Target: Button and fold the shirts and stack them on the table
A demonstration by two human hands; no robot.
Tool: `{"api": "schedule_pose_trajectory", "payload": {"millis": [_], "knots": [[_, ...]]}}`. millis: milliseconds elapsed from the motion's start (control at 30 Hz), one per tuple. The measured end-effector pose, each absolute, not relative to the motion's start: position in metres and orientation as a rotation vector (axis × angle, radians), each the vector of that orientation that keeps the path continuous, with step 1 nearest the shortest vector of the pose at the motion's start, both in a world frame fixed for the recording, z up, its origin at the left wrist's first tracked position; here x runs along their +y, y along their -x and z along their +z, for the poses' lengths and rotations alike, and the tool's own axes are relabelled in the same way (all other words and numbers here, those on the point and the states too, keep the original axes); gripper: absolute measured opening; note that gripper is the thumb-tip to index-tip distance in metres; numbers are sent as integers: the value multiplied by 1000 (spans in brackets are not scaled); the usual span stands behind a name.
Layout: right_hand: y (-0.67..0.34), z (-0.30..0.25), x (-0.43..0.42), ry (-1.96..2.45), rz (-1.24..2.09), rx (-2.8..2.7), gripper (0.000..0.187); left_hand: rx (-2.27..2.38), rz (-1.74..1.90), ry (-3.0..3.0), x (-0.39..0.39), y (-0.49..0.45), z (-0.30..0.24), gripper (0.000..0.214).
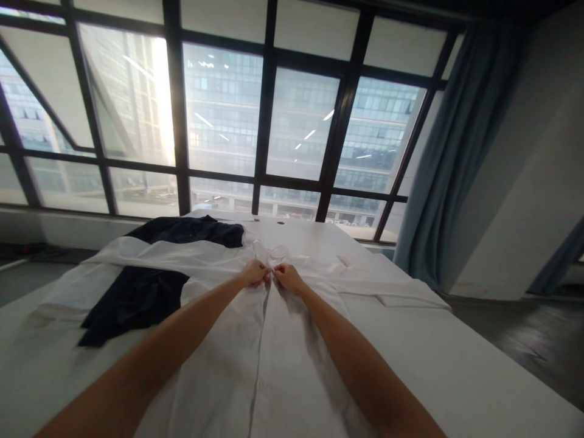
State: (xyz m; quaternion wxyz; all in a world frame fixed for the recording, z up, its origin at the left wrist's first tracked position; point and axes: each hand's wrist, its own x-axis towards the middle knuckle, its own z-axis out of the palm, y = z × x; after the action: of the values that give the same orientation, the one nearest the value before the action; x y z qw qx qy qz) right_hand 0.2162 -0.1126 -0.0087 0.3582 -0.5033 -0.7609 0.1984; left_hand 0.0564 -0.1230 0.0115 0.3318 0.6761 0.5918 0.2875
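Observation:
A white button-up shirt lies spread on the table, front side up, its sleeves stretched out to both sides. Its collar points away from me, and the front edges run down the middle toward me. At the upper part of the front opening, my left hand pinches the left edge of the cloth. Close beside it, my right hand is closed on the right edge, the fingertips of both hands nearly touching. Whether a button sits between the fingers is too small to make out.
Dark navy clothing lies under the shirt's left sleeve. The white table reaches toward large black-framed windows. A blue-grey curtain hangs at the right. Two small dark round spots mark the table's far end.

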Motion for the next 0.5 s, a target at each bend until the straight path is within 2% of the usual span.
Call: {"api": "schedule_pose_trajectory", "payload": {"millis": [167,500], "knots": [[-213,-17,-108,1153,580,-1831,19,1523,917,-1625,-127,-63,0,44],[-203,-20,-124,1112,392,-1857,17,1445,995,-1445,-124,-62,-3,37]]}}
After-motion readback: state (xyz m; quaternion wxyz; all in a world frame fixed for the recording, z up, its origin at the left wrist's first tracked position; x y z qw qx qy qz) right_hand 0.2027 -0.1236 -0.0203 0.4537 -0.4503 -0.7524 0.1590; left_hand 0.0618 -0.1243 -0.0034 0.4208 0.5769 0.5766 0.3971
